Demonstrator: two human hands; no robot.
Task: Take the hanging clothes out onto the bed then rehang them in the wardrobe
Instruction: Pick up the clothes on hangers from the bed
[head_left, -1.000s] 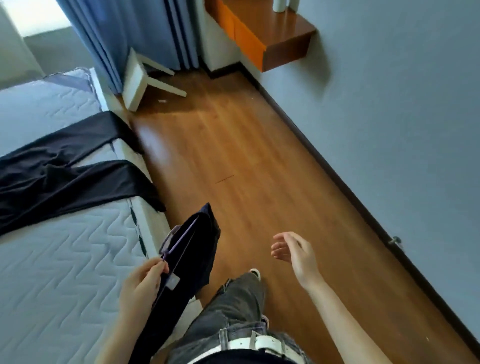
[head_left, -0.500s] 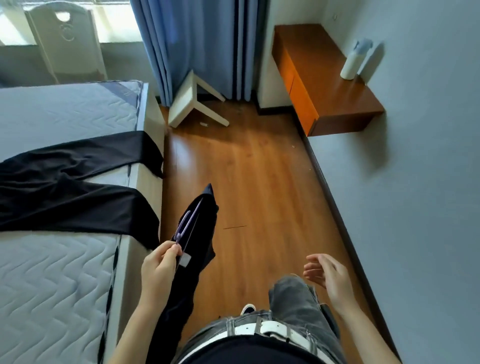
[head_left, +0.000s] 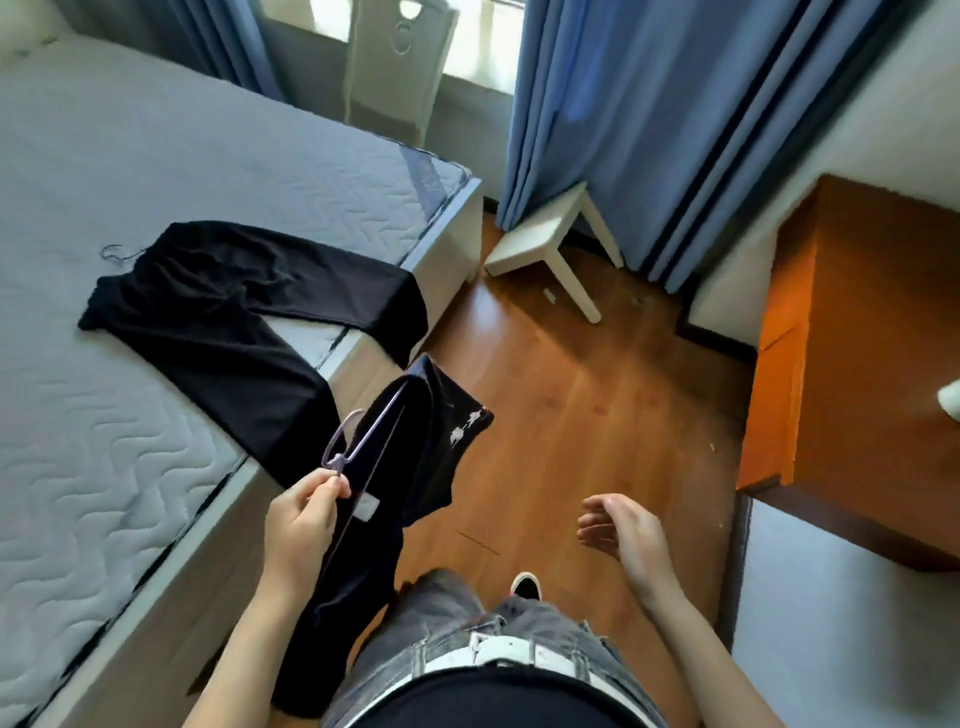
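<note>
Head view.

- **Left hand** (head_left: 301, 525): thumb and fingers pinch the neck of a thin lilac wire hanger (head_left: 363, 431), just under its hook.
- **Black top** (head_left: 415, 467): hung on that hanger. It dangles over the brown wooden floor (head_left: 597, 364), close by the bed's side and against the person's leg.
- **Right hand** (head_left: 623, 530): holds nothing, fingers loosely curled, out over the floor.
- **Change over the last second:**
  - The pinch is the same.
  - The person has turned from the wall toward the bed.
  - The top has swung round, so a small white print (head_left: 470, 426) now shows.
  - The carry looks nearly done, and laying the top down looks like the next step.
- **Grey quilted mattress** (head_left: 104, 467): black trousers (head_left: 234, 322) lie on it, legs draped over the edge, with a wire hook (head_left: 111, 254) at the waist.
- **Writing:**
  - A white sewn-in tag (head_left: 368, 506) sits beside the thumb, too small to read.
  - The print is too small to make out, and no letters can be read.
</note>
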